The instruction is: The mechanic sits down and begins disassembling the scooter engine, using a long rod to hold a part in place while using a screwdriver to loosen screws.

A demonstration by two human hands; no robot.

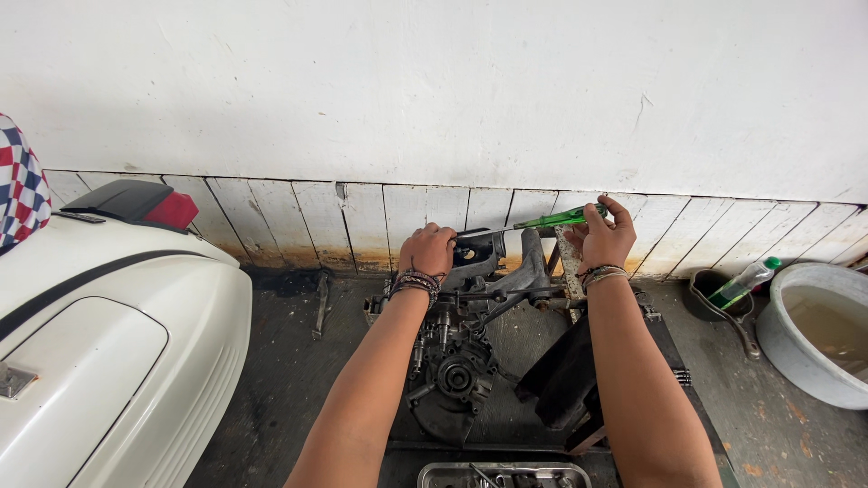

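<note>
A greasy scooter engine (461, 352) lies on a dark mat on the floor in front of me. My right hand (604, 237) holds a screwdriver with a green handle (553, 219), its shaft pointing left toward the top of the engine. My left hand (429, 250) is closed over the engine's upper part, right where the screwdriver tip ends. Both wrists wear beaded bracelets.
A white scooter body (99, 343) with a red tail light fills the left. A metal tray (503, 475) with small parts sits at the bottom edge. At the right stand a grey basin of murky water (818, 334), a green-capped bottle (743, 282) and a dark pan. A white wall with stained tiles is behind.
</note>
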